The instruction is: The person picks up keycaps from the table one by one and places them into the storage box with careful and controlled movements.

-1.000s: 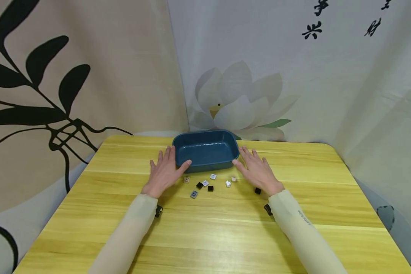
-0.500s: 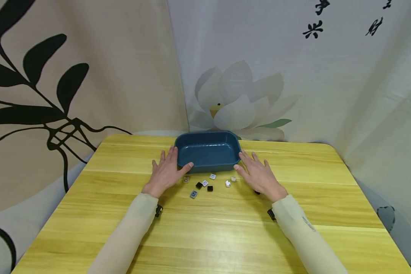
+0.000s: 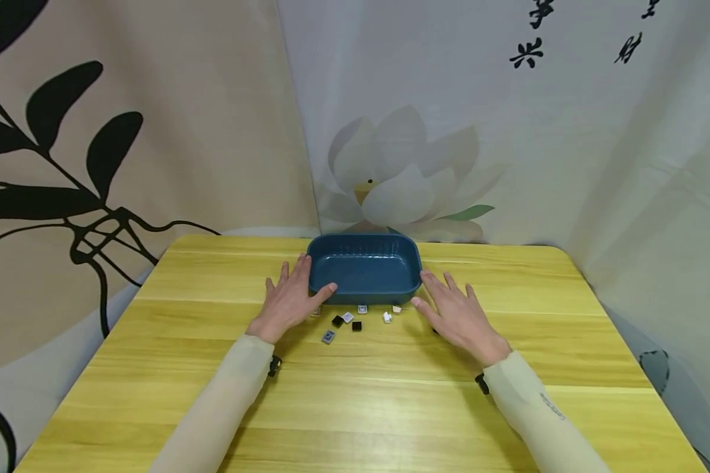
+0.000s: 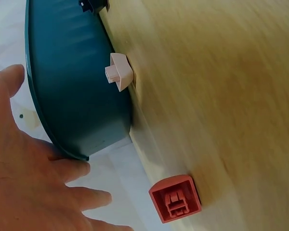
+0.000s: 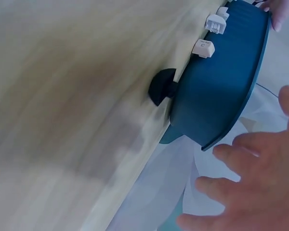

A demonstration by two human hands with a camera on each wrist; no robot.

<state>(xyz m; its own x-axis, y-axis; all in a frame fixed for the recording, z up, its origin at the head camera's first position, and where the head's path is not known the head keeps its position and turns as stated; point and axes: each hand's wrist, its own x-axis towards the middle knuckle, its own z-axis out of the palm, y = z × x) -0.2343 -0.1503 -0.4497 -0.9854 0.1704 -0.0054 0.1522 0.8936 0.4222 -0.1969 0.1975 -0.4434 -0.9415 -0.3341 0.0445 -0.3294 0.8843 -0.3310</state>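
Note:
A dark blue rectangular dish (image 3: 363, 293) stands near the table's far edge. My left hand (image 3: 288, 299) has its fingers stretched along the dish's left end, with the thumb by the front rim. At the right end is my right hand (image 3: 463, 323), fingers spread; whether its fingertips touch the rim I cannot tell. Small keycaps lie in front of the dish, among them a grey one (image 3: 328, 337) and a black one (image 3: 357, 326). In the left wrist view, a red keycap (image 4: 175, 198) and a pink keycap (image 4: 119, 72) show. The right wrist view has another black keycap (image 5: 162, 86).
The wooden table (image 3: 355, 407) reaches out on both sides of the dish. Behind it hangs a printed curtain (image 3: 225, 118), close to the table's far edge. White keycaps (image 5: 216, 24) lie close along the dish's front wall.
The dish has shifted right and slightly nearer, covering more of the space before the keycaps. Both hands have moved right, the right hand more. The head view has turned slightly.

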